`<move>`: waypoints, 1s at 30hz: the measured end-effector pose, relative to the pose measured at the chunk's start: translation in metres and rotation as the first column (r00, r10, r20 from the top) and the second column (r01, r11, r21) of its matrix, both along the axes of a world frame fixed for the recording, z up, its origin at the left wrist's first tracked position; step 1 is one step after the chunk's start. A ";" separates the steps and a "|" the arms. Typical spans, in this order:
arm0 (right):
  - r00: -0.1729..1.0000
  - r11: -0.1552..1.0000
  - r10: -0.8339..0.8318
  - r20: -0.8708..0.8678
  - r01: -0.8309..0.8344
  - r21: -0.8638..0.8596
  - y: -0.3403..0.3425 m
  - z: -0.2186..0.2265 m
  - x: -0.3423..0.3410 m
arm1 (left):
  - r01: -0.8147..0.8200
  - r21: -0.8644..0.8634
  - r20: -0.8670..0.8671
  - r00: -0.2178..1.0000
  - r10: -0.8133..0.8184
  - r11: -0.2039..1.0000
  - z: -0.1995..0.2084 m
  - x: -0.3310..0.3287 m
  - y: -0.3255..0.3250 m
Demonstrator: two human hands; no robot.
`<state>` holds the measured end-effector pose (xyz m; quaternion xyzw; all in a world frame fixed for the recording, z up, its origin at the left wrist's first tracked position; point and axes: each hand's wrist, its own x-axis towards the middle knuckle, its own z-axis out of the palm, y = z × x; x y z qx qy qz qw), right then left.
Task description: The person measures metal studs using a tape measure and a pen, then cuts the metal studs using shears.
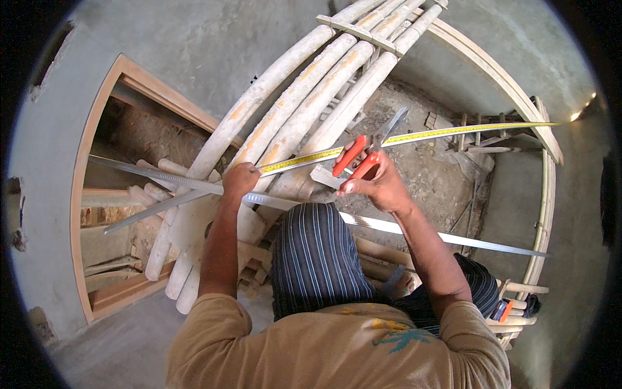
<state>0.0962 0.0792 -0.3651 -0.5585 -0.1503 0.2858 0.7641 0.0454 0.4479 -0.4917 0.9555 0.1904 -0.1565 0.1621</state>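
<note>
My right hand (382,185) grips a pair of tin snips by its red handles (350,155), which are spread apart. The grey blades (392,124) point up and away to the right. In a closed fist, my left hand (240,179) holds the near end of a yellow measuring tape (447,133), drawn out past the snips to the far right. A long thin metal profile (389,225) passes at the left fist and across my striped-cloth knee (315,259). Whether the fist also grips the profile is hard to tell. A second metal strip (152,212) crosses it on the left.
Several whitish poles (288,104) slope up through the middle, tied by a crosspiece (360,34). A wooden window frame (82,188) opens in the grey wall at left. Rubble covers the floor (421,162) below. More poles (547,207) and a curved board (505,74) stand at right.
</note>
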 end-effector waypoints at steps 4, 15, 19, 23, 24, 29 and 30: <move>1.000 1.000 -0.021 -0.017 0.021 0.018 0.015 -0.019 -0.020 | 0.014 0.008 -0.005 1.000 -0.014 1.000 -0.004 0.000 0.004; 1.000 0.996 -0.008 0.005 0.007 0.083 0.013 -0.030 -0.055 | -0.005 -0.001 0.000 1.000 0.005 1.000 -0.001 0.001 0.001; 0.976 0.993 -0.115 -0.186 0.108 -0.045 0.024 -0.035 -0.054 | -0.020 -0.018 -0.013 1.000 0.019 1.000 -0.004 0.000 0.004; 0.981 0.912 -0.026 -0.191 -0.055 -0.406 -0.002 -0.064 -0.035 | -0.024 -0.007 -0.026 0.999 0.024 1.000 0.000 0.001 0.000; 0.971 0.876 0.028 -0.237 -0.138 -0.462 -0.003 -0.052 -0.031 | -0.026 0.000 -0.031 0.999 0.026 1.000 0.001 0.000 0.001; 0.911 0.960 0.018 -0.411 -0.131 -0.247 -0.002 -0.054 -0.033 | -0.009 -0.011 -0.040 0.999 0.009 1.000 0.004 0.003 -0.003; 0.905 0.988 -0.049 -0.422 -0.020 -0.156 0.006 -0.058 -0.036 | -0.001 -0.007 -0.042 0.999 0.000 1.000 0.003 0.003 0.001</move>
